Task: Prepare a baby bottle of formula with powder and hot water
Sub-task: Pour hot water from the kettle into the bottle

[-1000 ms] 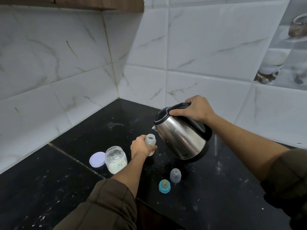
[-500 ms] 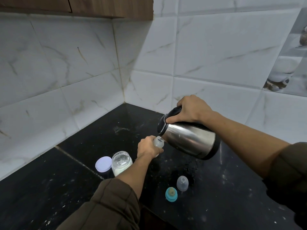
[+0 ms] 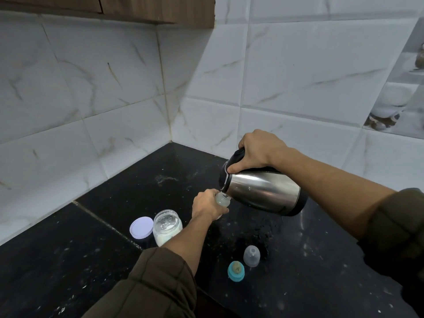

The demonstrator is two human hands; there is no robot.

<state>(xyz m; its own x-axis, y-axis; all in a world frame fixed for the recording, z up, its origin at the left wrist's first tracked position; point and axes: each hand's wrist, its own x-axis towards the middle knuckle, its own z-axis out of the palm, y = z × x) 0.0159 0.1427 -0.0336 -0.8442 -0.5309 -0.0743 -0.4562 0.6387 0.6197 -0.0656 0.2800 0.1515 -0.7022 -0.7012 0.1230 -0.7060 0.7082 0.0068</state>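
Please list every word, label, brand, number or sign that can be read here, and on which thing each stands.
None can be read.
The kettle shows bare steel with no mark on the side in view.
The baby bottle, the powder jar and its lid show no legible print.
The picture tile bears an image, no letters.

black speckled counter (image 3: pixel 321 260); white marble-veined tiles (image 3: pixel 298 76); silver-and-black kettle (image 3: pixel 263 191); lilac lid (image 3: pixel 141 227); teal ring (image 3: pixel 236 271); olive-brown sleeves (image 3: pixel 158 278).
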